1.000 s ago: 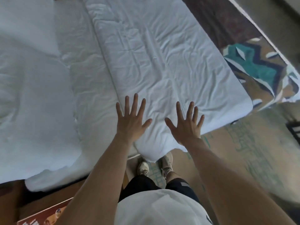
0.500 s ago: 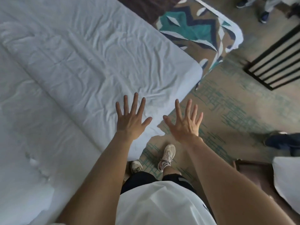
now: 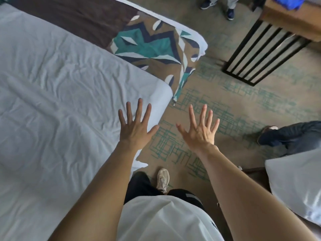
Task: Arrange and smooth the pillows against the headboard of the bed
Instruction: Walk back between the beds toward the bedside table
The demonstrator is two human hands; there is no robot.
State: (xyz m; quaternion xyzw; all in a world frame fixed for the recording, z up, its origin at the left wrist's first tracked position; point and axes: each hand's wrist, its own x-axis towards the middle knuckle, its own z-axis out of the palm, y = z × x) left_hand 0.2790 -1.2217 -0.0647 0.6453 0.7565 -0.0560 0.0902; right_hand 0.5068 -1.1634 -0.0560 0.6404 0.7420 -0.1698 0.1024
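A white pillow is lying at the lower right edge of the frame, only partly showing, its case faintly creased and catching the light. The bed is filling the left half, its white sheet wrinkling throughout, a patterned teal-and-brown runner crossing it toward the upper middle.

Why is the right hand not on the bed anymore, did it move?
Yes. The right hand was over the white bed's corner a second ago; now it hovers over the carpet, off to the bed's right side.
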